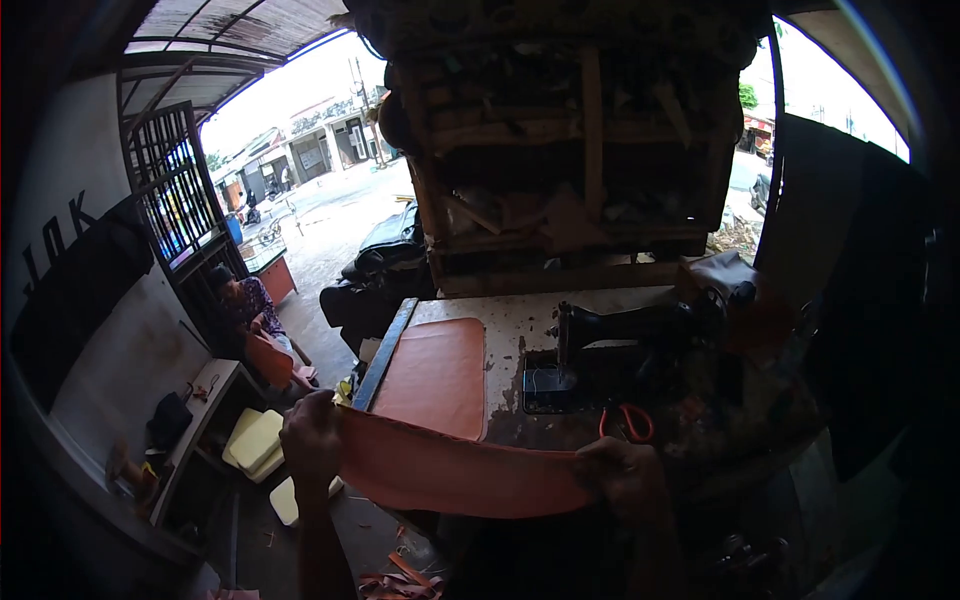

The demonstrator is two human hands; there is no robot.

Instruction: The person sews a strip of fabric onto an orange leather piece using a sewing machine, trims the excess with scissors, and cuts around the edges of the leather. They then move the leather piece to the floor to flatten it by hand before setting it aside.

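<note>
A long strip of reddish-brown leather-like material (460, 468) is stretched between my two hands in front of the sewing table. My left hand (312, 440) is closed on its left end, and my right hand (625, 478) grips the right end. Beyond the strip, a flat orange-brown panel with rounded corners (435, 370) lies on the worn table top (508, 335). To its right stands a black sewing machine (625, 325). Red-handled scissors (636, 424) rest on the table just above my right hand.
Wooden shelving (592, 140) with scraps rises behind the table. At the left, a person (255, 310) sits holding an orange-brown piece. Pale yellow pads (255, 440) lie by a low bench (195, 425). Offcuts (400, 582) litter the floor below.
</note>
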